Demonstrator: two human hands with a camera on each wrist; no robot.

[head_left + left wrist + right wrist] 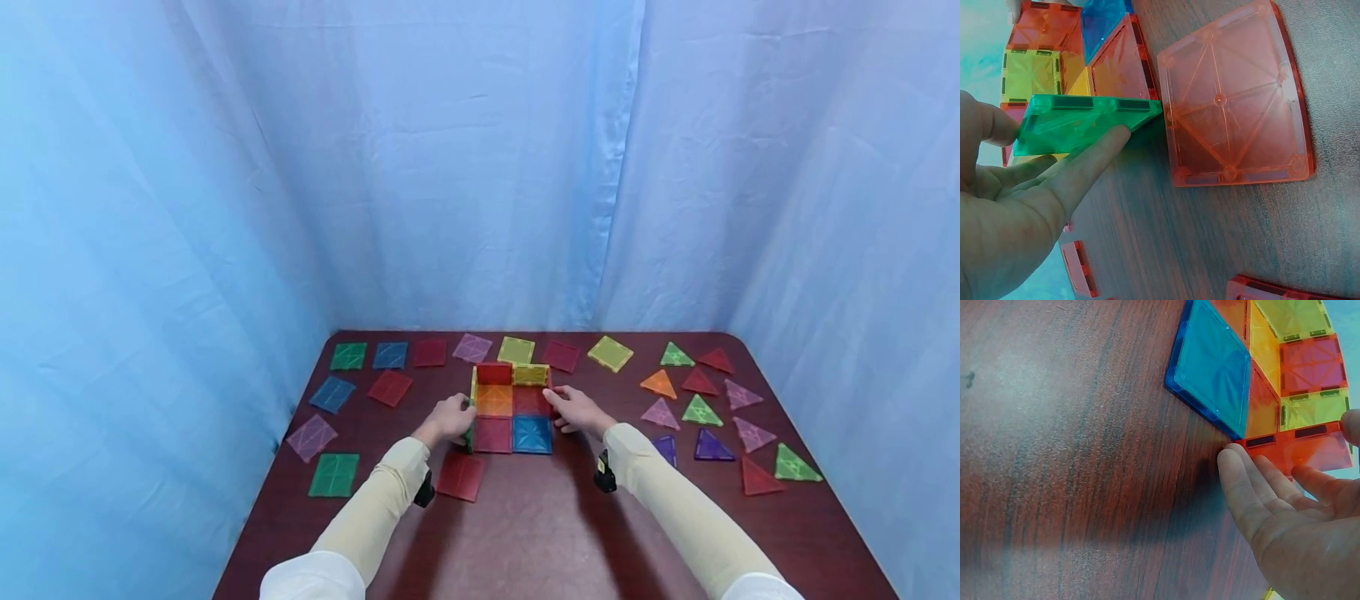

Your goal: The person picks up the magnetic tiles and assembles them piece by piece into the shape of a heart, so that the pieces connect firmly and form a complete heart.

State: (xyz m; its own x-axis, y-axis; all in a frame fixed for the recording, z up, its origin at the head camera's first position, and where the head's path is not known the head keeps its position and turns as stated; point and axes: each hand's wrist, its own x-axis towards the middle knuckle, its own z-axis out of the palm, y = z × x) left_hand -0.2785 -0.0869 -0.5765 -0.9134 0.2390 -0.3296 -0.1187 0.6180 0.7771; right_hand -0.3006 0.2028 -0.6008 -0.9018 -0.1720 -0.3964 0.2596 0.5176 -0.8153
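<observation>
A small walled structure of translucent magnetic tiles stands mid-table, its floor including an orange tile (494,400), a pinkish-red tile (492,435) and a blue tile (532,435). Red and yellow tiles (531,375) stand upright along its back. My left hand (452,417) pinches a green square tile (1085,122) on edge at the left side, the index finger stretched along its outer face. At the right side, my right hand (576,410) holds an upright red tile (1297,450) between thumb and fingers. In the head view the right hand partly hides that tile.
A loose red square tile (460,476) lies just in front of the left hand. More square tiles, such as a green one (334,475), lie at the left and back. Several triangles, including a purple one (713,446), lie at the right. Blue curtains (480,167) surround the table.
</observation>
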